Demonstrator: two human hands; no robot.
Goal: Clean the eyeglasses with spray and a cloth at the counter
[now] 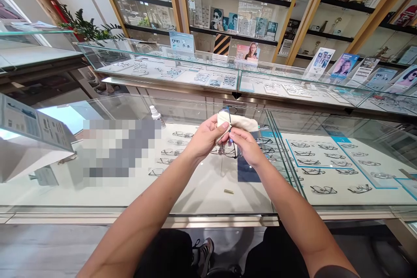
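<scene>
Above the glass display counter, my left hand (208, 137) is closed on a cream cleaning cloth (243, 122), which is folded over one lens of a pair of eyeglasses (230, 152). The eyeglasses have a thin dark frame and are turned on end, one lens up in the cloth and the other hanging below. My right hand (245, 145) pinches the frame near its middle, close to my left fingertips. The loose end of the cloth hangs to the right behind my right hand. My fingers partly hide the frame.
A white spray bottle (157, 116) stands on the glass counter (202, 191) to the left. Rows of eyeglasses (324, 190) lie under the glass. A small gold-coloured bar (229, 191) lies nearer me. A leaflet stand (32, 134) is at far left; a second display case (182, 80) runs behind.
</scene>
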